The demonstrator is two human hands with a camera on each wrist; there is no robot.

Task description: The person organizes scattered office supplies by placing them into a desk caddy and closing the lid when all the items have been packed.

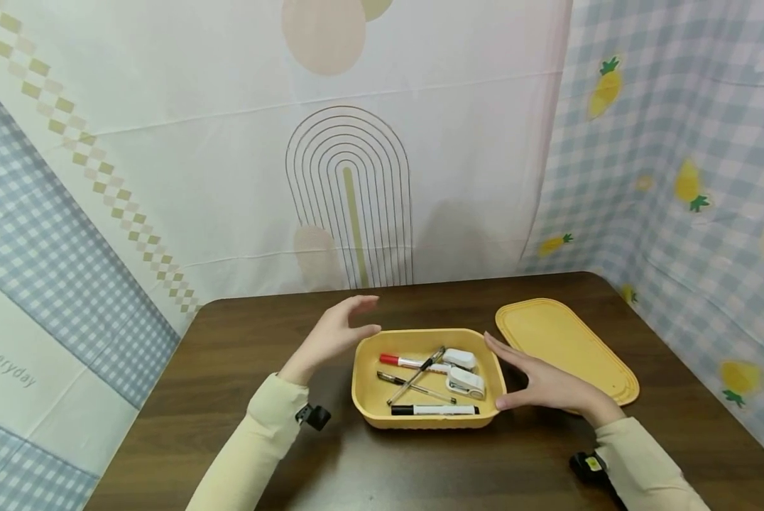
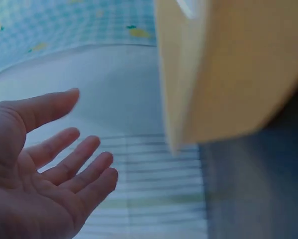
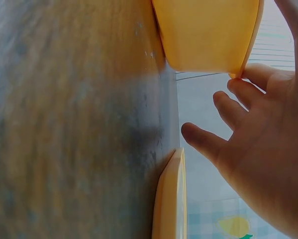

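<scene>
A yellow plastic box (image 1: 429,424) sits open-topped on the table. Inside lie a red-capped marker (image 1: 390,359), a black-capped marker (image 1: 442,410), two crossed clear pens (image 1: 412,385) and a small white stapler-like item (image 1: 466,383), with another white item (image 1: 460,358) behind it. My left hand (image 1: 327,337) hovers by the box's far left corner, holding nothing; the left wrist view shows its fingers loosely bent, apart from the box wall (image 2: 238,74). At the right side, my right hand (image 1: 544,381) has its fingers spread, with fingertips touching the rim in the right wrist view.
A yellow lid (image 1: 548,330) lies flat on the brown wooden table (image 1: 241,397), behind and right of the box, partly under my right hand in the head view. Patterned cloth (image 1: 484,142) hangs along the table's back and sides.
</scene>
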